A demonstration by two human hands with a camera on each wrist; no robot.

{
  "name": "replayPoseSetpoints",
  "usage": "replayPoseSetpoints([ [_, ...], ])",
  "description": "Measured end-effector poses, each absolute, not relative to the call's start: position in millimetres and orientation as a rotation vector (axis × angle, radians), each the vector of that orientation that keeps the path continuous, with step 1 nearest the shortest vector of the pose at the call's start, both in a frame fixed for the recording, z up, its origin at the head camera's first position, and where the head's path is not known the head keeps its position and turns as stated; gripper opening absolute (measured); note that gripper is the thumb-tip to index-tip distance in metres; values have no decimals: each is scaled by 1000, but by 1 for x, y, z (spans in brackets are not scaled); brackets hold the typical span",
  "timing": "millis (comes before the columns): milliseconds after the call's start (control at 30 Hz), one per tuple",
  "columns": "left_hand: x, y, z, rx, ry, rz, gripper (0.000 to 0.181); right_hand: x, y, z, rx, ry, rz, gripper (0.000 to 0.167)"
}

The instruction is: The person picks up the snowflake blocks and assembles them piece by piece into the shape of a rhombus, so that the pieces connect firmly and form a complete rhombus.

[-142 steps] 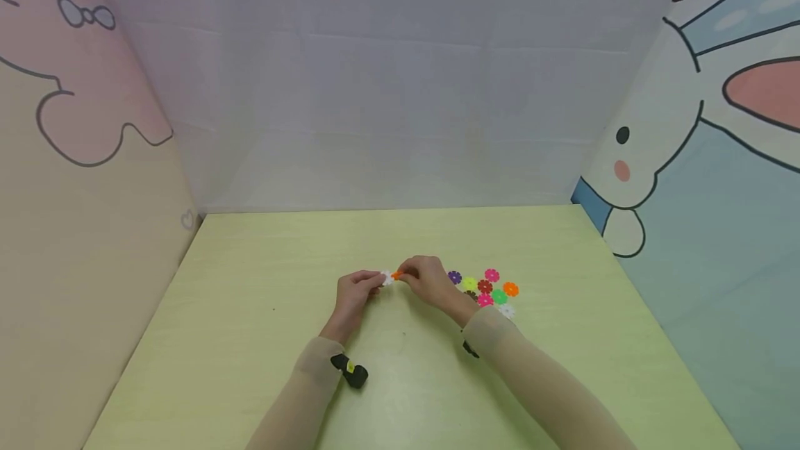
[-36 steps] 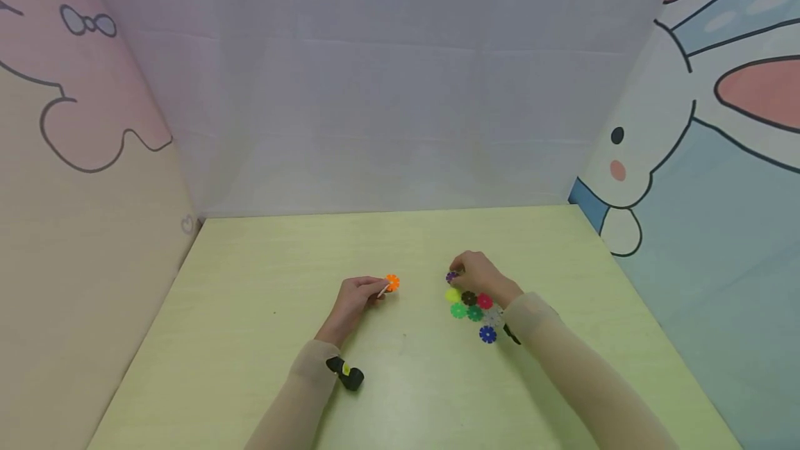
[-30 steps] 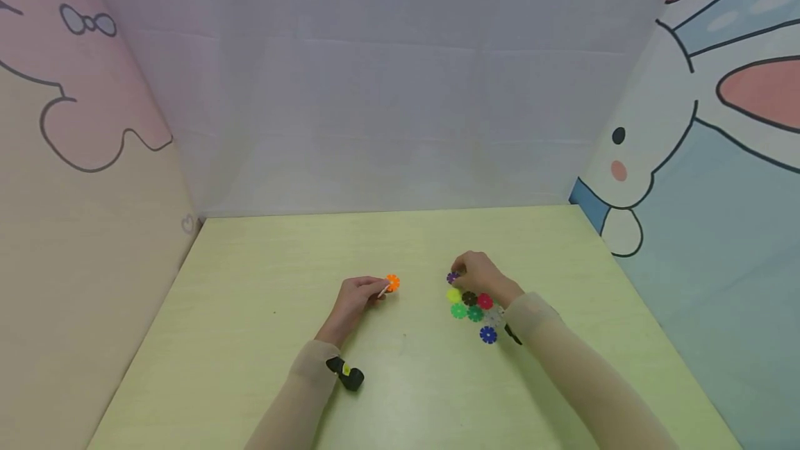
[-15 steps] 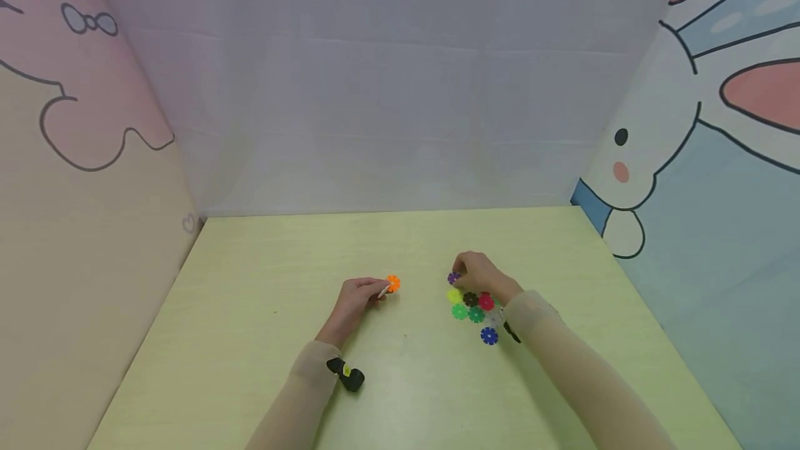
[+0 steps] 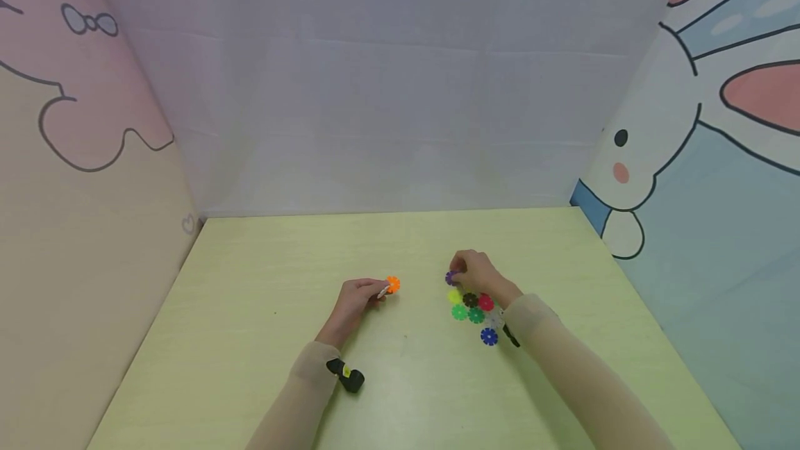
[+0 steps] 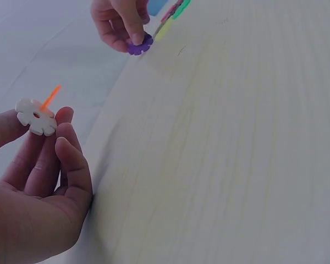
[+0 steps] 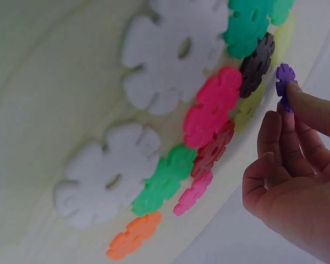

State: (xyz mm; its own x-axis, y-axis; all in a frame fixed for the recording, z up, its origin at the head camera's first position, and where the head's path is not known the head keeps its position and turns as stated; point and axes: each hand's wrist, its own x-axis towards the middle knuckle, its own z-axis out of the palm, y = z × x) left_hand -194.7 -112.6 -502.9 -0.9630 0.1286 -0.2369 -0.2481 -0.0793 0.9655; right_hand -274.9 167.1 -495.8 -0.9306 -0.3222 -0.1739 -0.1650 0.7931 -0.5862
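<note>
In the head view my left hand [image 5: 353, 304] pinches a white flower-shaped snowflake disc [image 5: 383, 292] at the left of the table's middle. An orange snowflake disc [image 5: 393, 285] is slotted into its edge, crosswise, as the left wrist view shows. To the right, my right hand [image 5: 478, 275] pinches a purple snowflake disc [image 7: 285, 88] between thumb and fingers. That hand is at the far side of a group of loose discs: yellow [image 5: 455, 296], dark brown [image 5: 470, 300], light green [image 5: 459, 312], dark green [image 5: 476, 315] and blue [image 5: 489, 337]. My right hand and sleeve hide part of the group in the head view.
In the right wrist view, white [image 7: 110, 176], pink [image 7: 213, 107], red [image 7: 213, 149] and orange [image 7: 133, 235] discs also lie in the group. The pale table [image 5: 262, 367] meets a plain cloth backdrop [image 5: 387, 123] behind and printed panels at both sides.
Several seconds ago both hands met at the white and orange discs. My right hand has since moved right and taken hold of the purple disc. In the last second both hands barely move.
</note>
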Motion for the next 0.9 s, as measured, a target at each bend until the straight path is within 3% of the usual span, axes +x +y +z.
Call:
replayPoseSetpoints([
  [67,-192,-112,-498,-119,1945,2136,28,-276,167,-496,-378,2717,-877,11],
  [300,-205,-111,-531,-180,1959,2174,28,-276,162,-496,-434,2662,-972,10],
  [900,-206,-111,-530,-200,1921,2159,25,-267,125,-490,-624,2596,-1148,8],
])
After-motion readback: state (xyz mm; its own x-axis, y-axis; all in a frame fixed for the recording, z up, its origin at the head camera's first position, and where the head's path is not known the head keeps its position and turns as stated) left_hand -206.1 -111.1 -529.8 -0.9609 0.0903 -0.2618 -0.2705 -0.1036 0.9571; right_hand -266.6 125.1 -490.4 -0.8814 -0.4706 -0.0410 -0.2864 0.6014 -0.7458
